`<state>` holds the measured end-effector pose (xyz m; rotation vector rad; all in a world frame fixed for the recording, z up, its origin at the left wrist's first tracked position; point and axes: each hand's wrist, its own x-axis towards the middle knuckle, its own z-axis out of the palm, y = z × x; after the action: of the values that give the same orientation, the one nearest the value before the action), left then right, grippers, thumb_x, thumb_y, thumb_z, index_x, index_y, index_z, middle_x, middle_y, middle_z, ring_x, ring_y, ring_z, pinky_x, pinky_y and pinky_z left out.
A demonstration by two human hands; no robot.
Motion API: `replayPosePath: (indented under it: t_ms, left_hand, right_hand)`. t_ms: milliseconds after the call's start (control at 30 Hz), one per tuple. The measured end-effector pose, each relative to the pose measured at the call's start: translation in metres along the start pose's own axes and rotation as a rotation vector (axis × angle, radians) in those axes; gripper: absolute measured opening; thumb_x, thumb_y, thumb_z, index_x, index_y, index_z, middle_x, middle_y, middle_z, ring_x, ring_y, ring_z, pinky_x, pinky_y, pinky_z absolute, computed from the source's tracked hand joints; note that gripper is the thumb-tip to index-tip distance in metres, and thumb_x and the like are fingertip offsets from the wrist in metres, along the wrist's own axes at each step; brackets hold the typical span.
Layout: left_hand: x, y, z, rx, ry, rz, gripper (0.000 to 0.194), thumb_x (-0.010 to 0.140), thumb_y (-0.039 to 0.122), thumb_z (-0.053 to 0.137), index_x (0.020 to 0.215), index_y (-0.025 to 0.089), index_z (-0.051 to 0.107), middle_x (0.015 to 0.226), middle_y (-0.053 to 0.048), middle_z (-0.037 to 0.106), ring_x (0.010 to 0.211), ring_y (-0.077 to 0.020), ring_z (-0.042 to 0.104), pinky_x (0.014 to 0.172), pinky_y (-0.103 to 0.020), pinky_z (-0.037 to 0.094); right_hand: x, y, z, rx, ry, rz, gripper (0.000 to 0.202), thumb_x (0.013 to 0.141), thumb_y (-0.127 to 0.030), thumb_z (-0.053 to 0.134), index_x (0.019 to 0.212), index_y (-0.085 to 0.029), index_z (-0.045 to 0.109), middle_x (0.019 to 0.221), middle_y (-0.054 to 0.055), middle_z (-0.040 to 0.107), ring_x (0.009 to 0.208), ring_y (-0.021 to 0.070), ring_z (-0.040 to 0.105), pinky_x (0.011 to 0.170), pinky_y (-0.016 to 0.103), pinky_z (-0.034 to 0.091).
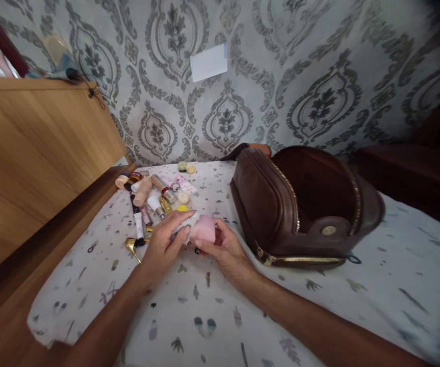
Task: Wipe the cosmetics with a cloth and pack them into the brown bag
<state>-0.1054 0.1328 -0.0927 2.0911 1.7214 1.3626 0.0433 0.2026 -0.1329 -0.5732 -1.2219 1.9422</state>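
Observation:
A pink rounded container (203, 229) is between my two hands, above the patterned white cloth. My left hand (169, 235) is closed on a crumpled white tissue (185, 227), which presses against the container's left side. The fingers of my right hand (227, 248) grip the container from the right. Just beyond my left hand lie several cosmetics, among them a beige bottle (142, 191), a white tube (138, 224) and a gold bottle (165, 205). To the right stands a brown leather bag (265, 204), unzipped, its dark interior showing.
A wooden panel (44, 148) rises at the left beside the cloth-covered surface (181, 316). Behind is a patterned wall with a white paper (209, 63) on it. A gold object (131, 244) lies left of my left hand. Two small round pots (182, 166) sit near the wall.

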Motion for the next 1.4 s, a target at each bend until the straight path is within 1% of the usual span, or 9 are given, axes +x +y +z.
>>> replayPosePath:
  t_ms: [133,367,667,867,1033,1100,1200,1267,1400]
  left_hand:
    - [0.0,0.0,0.001,0.005,-0.005,0.011,0.031,0.097,0.029,0.049,0.124,0.02,0.063,0.123,-0.01,0.067,0.117,-0.0236,0.059,0.102,-0.04,0.045]
    - [-0.001,-0.002,0.0,-0.008,-0.008,0.003,0.031,0.097,0.03,0.049,0.124,0.022,0.063,0.124,-0.009,0.067,0.118,-0.0238,0.059,0.102,-0.04,0.045]
    - [0.001,-0.003,-0.001,0.009,0.006,0.012,0.03,0.097,0.029,0.05,0.122,0.021,0.063,0.119,-0.01,0.068,0.112,-0.0231,0.061,0.1,-0.039,0.046]
    - [0.0,0.002,0.001,0.014,0.021,0.064,0.031,0.097,0.026,0.05,0.125,0.022,0.062,0.12,-0.009,0.066,0.114,-0.0228,0.06,0.101,-0.038,0.045]
    - [-0.002,0.005,0.001,0.107,-0.086,0.138,0.032,0.096,0.021,0.05,0.126,0.022,0.061,0.124,-0.011,0.063,0.119,-0.0227,0.056,0.103,-0.04,0.044]
    - [-0.002,0.005,0.001,0.116,-0.08,0.139,0.031,0.096,0.02,0.05,0.126,0.021,0.06,0.123,-0.011,0.064,0.117,-0.0218,0.057,0.102,-0.039,0.045]
    - [-0.002,0.004,0.001,0.088,0.034,0.152,0.031,0.096,0.018,0.05,0.125,0.02,0.059,0.119,-0.01,0.065,0.114,-0.0202,0.059,0.099,-0.037,0.046]
    - [-0.002,0.004,0.001,0.073,0.06,0.179,0.031,0.096,0.017,0.05,0.126,0.021,0.059,0.119,-0.01,0.065,0.113,-0.0203,0.059,0.099,-0.037,0.046]
    - [-0.002,0.007,0.001,0.1,-0.091,0.214,0.031,0.095,0.02,0.052,0.123,0.02,0.063,0.119,-0.01,0.065,0.113,-0.022,0.059,0.098,-0.037,0.046]
  right_hand:
    - [0.001,0.001,0.0,-0.02,0.027,-0.031,0.043,0.058,-0.034,0.087,0.087,-0.023,0.056,0.078,-0.004,0.061,0.064,0.0121,0.052,0.054,0.023,0.042]
    - [0.0,0.0,-0.001,-0.029,0.043,-0.042,0.042,0.057,-0.033,0.084,0.092,-0.023,0.063,0.09,0.0,0.067,0.083,0.018,0.06,0.073,0.029,0.048]
    - [-0.002,-0.002,0.0,-0.056,-0.002,-0.03,0.036,0.06,-0.03,0.083,0.088,-0.023,0.062,0.079,-0.003,0.061,0.069,0.0141,0.054,0.06,0.026,0.045]
    - [-0.001,0.0,-0.001,-0.021,-0.013,-0.038,0.035,0.06,-0.027,0.082,0.084,-0.023,0.057,0.076,-0.004,0.058,0.069,0.0145,0.052,0.058,0.025,0.046]
    - [0.0,-0.001,0.0,-0.08,-0.024,-0.107,0.034,0.061,-0.029,0.079,0.085,-0.022,0.056,0.073,-0.006,0.053,0.067,0.0125,0.048,0.061,0.024,0.042]
    - [0.0,-0.001,0.0,-0.101,-0.013,-0.122,0.035,0.061,-0.031,0.079,0.084,-0.022,0.055,0.073,-0.005,0.052,0.068,0.0128,0.048,0.063,0.024,0.041]
    - [0.001,0.003,-0.001,-0.159,0.009,-0.129,0.037,0.061,-0.031,0.078,0.085,-0.021,0.053,0.076,-0.005,0.053,0.069,0.0131,0.048,0.064,0.025,0.041]
    - [0.002,0.007,-0.002,-0.264,0.014,-0.143,0.033,0.061,-0.028,0.075,0.084,-0.021,0.052,0.076,-0.005,0.052,0.069,0.0134,0.047,0.064,0.025,0.041]
    - [0.002,0.012,-0.004,-0.499,0.047,-0.224,0.031,0.059,-0.02,0.071,0.086,-0.02,0.057,0.083,-0.002,0.057,0.079,0.0168,0.051,0.073,0.028,0.044]
